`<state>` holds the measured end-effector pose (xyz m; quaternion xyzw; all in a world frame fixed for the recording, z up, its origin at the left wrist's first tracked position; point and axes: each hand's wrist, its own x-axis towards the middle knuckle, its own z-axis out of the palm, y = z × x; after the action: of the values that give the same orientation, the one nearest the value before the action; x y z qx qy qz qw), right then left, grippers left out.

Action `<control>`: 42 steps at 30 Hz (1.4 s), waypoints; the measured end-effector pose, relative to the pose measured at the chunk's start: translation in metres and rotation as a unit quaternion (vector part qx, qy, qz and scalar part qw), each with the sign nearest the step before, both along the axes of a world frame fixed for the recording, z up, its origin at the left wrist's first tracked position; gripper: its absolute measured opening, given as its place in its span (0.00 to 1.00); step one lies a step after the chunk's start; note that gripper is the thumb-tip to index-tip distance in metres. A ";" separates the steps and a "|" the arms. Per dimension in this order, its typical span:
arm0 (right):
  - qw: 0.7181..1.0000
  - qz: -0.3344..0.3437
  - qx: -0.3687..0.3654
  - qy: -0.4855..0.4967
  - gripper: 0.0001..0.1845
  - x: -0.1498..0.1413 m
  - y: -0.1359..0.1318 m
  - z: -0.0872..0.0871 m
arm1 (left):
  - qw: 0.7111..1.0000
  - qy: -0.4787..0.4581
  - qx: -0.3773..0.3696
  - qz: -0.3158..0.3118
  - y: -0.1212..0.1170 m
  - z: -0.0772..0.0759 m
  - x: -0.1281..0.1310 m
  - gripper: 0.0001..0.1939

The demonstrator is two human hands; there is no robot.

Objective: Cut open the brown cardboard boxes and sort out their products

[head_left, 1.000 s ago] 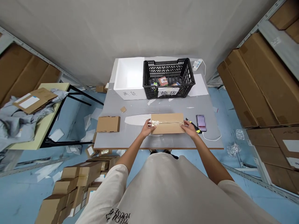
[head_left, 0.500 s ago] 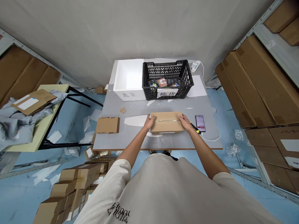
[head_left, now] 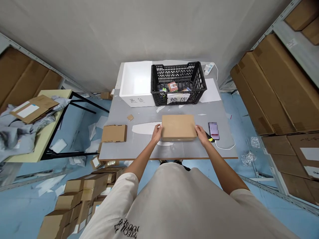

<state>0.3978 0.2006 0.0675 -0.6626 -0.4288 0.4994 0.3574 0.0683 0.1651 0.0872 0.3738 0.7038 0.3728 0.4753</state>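
Note:
A brown cardboard box (head_left: 178, 127) is between my two hands over the front middle of the grey table (head_left: 139, 149). Its upper face is plain, with no tape seam across it. My left hand (head_left: 157, 132) grips the box's left end, fingers at the side. At the right end, my right hand (head_left: 200, 132) holds it the same way. Just right of that hand lie a black and yellow tool (head_left: 210, 138), partly hidden, and a phone (head_left: 213, 130) with a cable plugged in. A smaller flat cardboard box (head_left: 114, 133) rests at the table's left.
Behind the box stand a white foam bin (head_left: 137, 101) and a black plastic crate (head_left: 179, 91) holding a few small packages. A power strip (head_left: 208, 68) sits at the back right. Shelves with large cartons (head_left: 271, 86) flank the right; stacked boxes (head_left: 82, 192) cover the floor at left.
The box has been turned over: the taped seam that faced up is out of sight, and a plain face shows instead. My hands have shifted outward to its ends.

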 end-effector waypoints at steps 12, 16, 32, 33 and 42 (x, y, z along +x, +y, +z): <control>0.999 -0.020 -0.038 0.029 0.37 -0.001 -0.001 -0.015 | 1.000 -0.002 -0.030 -0.002 0.010 -0.016 -0.001 0.24; 0.997 -0.028 -0.043 0.056 0.37 -0.013 0.023 -0.003 | 0.999 -0.018 -0.047 0.013 0.034 -0.004 0.004 0.29; 0.998 -0.036 0.051 0.007 0.39 -0.022 0.033 0.039 | 0.995 0.039 0.079 0.043 0.049 0.031 0.021 0.30; 0.998 -0.035 0.055 -0.003 0.38 -0.022 0.031 0.036 | 0.994 0.046 0.088 0.045 0.046 0.027 0.023 0.29; 0.998 -0.025 0.048 -0.041 0.40 0.001 0.006 0.006 | 0.998 0.040 0.042 -0.028 0.011 -0.019 0.023 0.29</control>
<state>0.3986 0.2071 0.0731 -0.6753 -0.4496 0.4415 0.3833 0.0911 0.1762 0.0680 0.4274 0.6953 0.3739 0.4406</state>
